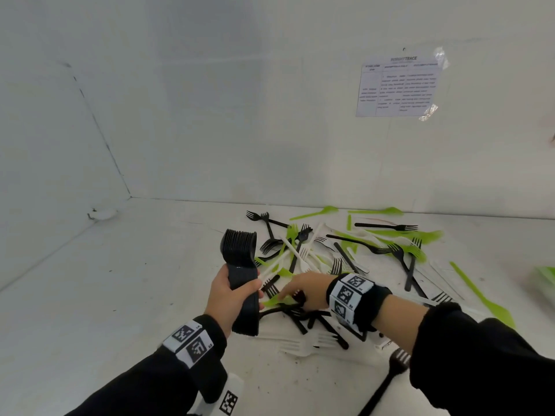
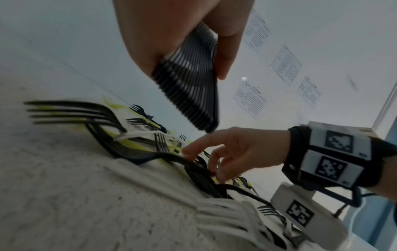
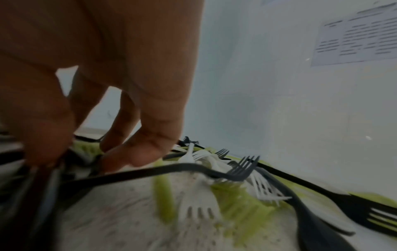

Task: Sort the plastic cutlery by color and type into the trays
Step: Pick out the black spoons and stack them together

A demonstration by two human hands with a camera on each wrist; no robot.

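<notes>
Sleeves: black sleeves (image 1: 144,382) are covering both forearms at the bottom of the head view, each wrist wearing a band (image 1: 188,340) printed with black-and-white square markers.
Left hand: the left hand (image 1: 228,298) is clenching a thick stack of black cutlery (image 1: 241,265), fingers and thumb wrapping its handles, the stack standing nearly upright above the table with the heads fanning out at the top; whether the heads are spoons or forks is hard to tell.
Left wrist view: the stack's ribbed handle edges (image 2: 191,84) are showing between the thumb and the fingers.
Right hand: the right hand (image 1: 303,291) is reaching into the near edge of the pile, fingertips (image 2: 189,152) curling down onto black handles (image 1: 300,313); whether they are actually pinching one cannot be told, since the right wrist view is blurred there.
Pile: black forks (image 1: 399,253), white forks (image 1: 303,256) and green cutlery (image 1: 480,295) are lying mixed and crossing each other on the white table (image 1: 90,295), spreading from the hands toward the back wall.
Near right: one black fork (image 1: 387,376) is lying apart from the pile, beside the right sleeve.
Right edge: something green (image 1: 545,277) is showing, too cropped to identify.
Wall: a printed sheet (image 1: 398,87) is hanging taped above the pile.
</notes>
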